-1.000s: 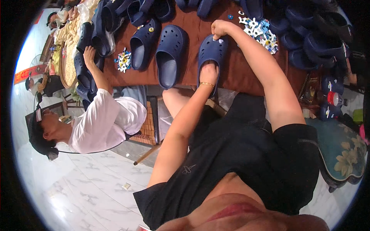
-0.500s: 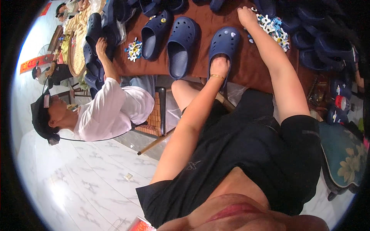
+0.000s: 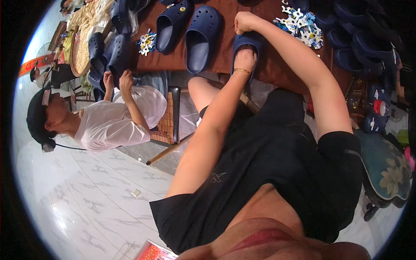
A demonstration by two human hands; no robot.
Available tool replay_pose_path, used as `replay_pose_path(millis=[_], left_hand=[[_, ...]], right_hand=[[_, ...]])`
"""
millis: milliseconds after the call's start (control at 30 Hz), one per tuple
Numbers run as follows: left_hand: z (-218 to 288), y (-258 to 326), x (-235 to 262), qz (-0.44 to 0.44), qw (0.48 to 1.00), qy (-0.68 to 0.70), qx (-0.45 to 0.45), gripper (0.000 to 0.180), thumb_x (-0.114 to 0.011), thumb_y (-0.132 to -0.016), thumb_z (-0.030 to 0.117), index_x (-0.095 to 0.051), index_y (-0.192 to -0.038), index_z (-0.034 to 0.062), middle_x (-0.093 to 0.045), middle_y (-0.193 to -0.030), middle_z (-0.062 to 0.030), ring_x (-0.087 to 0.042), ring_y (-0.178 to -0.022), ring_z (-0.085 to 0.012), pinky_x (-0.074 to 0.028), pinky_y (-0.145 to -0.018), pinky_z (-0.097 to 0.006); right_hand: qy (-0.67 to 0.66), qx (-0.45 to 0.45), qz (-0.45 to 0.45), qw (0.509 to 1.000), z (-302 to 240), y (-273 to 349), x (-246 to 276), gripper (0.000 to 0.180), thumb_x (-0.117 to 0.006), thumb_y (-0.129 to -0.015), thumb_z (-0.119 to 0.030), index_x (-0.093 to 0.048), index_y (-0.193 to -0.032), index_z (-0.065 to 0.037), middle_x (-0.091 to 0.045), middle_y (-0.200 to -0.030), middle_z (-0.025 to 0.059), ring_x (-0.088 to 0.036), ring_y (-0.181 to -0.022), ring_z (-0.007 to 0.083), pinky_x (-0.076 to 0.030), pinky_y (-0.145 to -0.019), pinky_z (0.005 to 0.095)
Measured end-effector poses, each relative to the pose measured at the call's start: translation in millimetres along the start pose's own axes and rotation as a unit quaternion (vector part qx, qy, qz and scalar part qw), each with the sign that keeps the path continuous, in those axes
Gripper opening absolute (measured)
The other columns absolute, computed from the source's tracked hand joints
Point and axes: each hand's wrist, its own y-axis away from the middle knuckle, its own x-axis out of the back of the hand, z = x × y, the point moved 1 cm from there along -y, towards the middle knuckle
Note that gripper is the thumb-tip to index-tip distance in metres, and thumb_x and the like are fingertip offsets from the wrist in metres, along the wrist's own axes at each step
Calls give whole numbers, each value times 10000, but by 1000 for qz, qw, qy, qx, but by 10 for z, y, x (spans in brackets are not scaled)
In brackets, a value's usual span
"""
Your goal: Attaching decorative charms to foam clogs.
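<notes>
One navy clog [image 3: 249,40] lies toe-away at the near edge of the brown cloth [image 3: 277,56], right of another clog [image 3: 203,34]. Left hand [image 3: 246,57] sits in its foot opening, probably bracing the upper from within; fingers hidden, spread can't be told. Right hand [image 3: 244,22] curled in at the toe, seemingly working against that support; fingertips unseen, any hold uncertain. White-and-blue pieces [image 3: 303,30] heaped beyond the right forearm, presumably for short reach.

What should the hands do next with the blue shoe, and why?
Probably the right hand should press gently down on the toe of the blue clog. Its fingers are already at the toe, and the left hand is inside the shoe, so it could push back from below. I can't see exactly what the right fingertips hold.
</notes>
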Motion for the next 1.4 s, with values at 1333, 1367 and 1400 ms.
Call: replay_pose_path(millis=[1333, 1367, 1400], left_hand=[[16, -53, -72, -8, 1000, -9, -7, 258, -525, -738, 221, -575, -656, -18, -569, -709, -224, -557, -676, -359, -442, -667, -435], [-5, -56, -80, -4, 1000, -12, -5, 258, -525, -738, 221, -575, -656, -18, -569, -709, -224, -557, -676, -359, -442, -667, -435], [-27, -54, -70, 10, 1000, -17, -22, 257, -527, -734, 221, -576, -655, -18, -569, -709, -224, -557, -673, -358, -444, -661, -430]], right_hand=[[117, 24, 209, 971, 211, 74, -61, 153, -547, -736, -161, -638, -860, -165, -609, -902, 67, -559, -890, 251, -442, -765, 399], [123, 19, 213, 969, 187, 3, -73, 145, -540, -740, -164, -630, -853, -151, -605, -889, 80, -557, -875, 262, -446, -748, 400], [123, 26, 216, 968, 146, -65, -87, 145, -540, -740, -164, -630, -853, -151, -605, -889, 80, -557, -875, 262, -446, -748, 400]])
